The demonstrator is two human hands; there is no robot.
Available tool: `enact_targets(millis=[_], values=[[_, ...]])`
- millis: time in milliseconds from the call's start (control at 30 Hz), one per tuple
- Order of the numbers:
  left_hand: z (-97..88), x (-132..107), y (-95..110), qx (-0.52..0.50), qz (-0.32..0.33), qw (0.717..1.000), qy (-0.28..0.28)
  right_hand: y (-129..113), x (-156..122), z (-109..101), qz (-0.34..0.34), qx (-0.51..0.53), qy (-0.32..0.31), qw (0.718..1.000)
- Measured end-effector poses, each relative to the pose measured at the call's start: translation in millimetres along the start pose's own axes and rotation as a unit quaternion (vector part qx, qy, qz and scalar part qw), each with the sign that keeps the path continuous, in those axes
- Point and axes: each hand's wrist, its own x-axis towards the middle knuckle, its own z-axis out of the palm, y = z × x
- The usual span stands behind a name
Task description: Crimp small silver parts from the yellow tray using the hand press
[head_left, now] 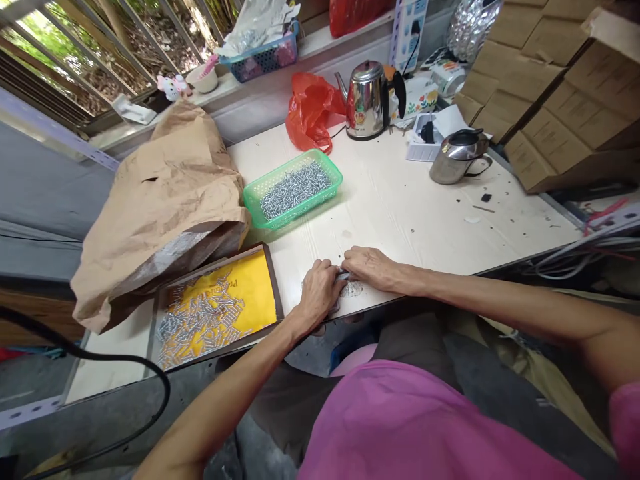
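Near the table's front edge, my left hand point(320, 290) and my right hand point(370, 267) meet with curled fingers. Between the fingertips shows a slim grey piece point(343, 275), mostly covered, so its kind is unclear. A pale, rough patch point(352, 289) lies on the table just below my right hand. To the left of my left hand stands a shallow dark-edged tray point(273, 283) lined with a yellow sheet point(257, 287). Many small metal rods point(200, 320), like screws or pins, are scattered on it. Behind it, a green plastic basket point(295, 219) holds a heap of similar metal pieces point(297, 190).
Crumpled brown paper point(165, 180) covers the left side. Along the back are a red plastic bag point(311, 110), an electric kettle point(367, 103) and a white basket point(421, 147). A steel pot point(454, 160) and cardboard boxes point(555, 100) stand right. A black cable point(120, 358) crosses the lower left.
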Motion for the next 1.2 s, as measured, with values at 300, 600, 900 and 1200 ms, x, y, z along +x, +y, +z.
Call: enact_targets(millis=[300, 600, 900, 1200], values=[[13.2, -17.5, 6.2, 0.01, 0.004, 0.998, 0.054, 9.3, 1.1, -10.6, -0.029, -0.012, -0.003, 0.999], [54.9, -55.7, 36.9, -0.072, 0.059, 0.988, 0.12, 34.9, 24.6, -15.1, 0.021, -0.038, 0.073, 0.996], [57.6, -56.5, 33.5, -0.121, 0.042, 0.986, 0.104, -61.9, 42.9, -9.6, -0.267, -0.093, 0.032, 0.959], [64.0, -70.4, 32.1, -0.112, 0.075, 0.984, 0.117, -86.3, 71.1, 13.0, -0.355, -0.01, 0.083, 0.931]])
